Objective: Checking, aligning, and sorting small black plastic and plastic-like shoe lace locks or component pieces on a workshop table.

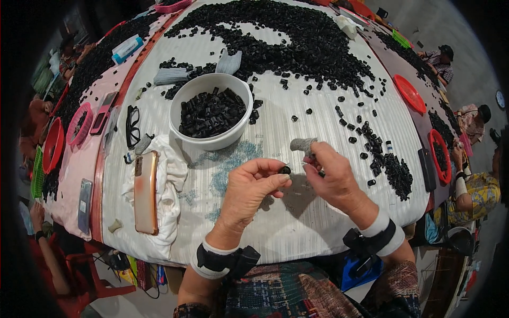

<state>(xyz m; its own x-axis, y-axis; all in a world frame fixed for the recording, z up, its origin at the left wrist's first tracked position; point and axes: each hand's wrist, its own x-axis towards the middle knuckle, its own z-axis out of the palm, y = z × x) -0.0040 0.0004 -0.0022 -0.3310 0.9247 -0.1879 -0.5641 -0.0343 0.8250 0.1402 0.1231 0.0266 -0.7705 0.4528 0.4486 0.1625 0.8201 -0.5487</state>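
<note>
My left hand (253,185) pinches a small round black plastic piece (285,170) between thumb and fingertips, above the cloth-covered table. Just to its right, my right hand (335,175) is curled closed, with a grey fabric finger cover (303,144) on one finger. A bit of something dark shows by its fingers, too small and hidden to name. Beyond my hands stands a white bowl (177,127) filled with black plastic pieces (212,112). Blue-green specks (233,159) are scattered on the cloth between the bowl and my left hand.
A large heap of black pieces (297,37) covers the far table. Thin black parts (397,175) lie at right. On the left are a phone (146,193), white cloth (168,212) and eyeglasses (132,126). Other people sit along both side tables, with red baskets (409,94) there.
</note>
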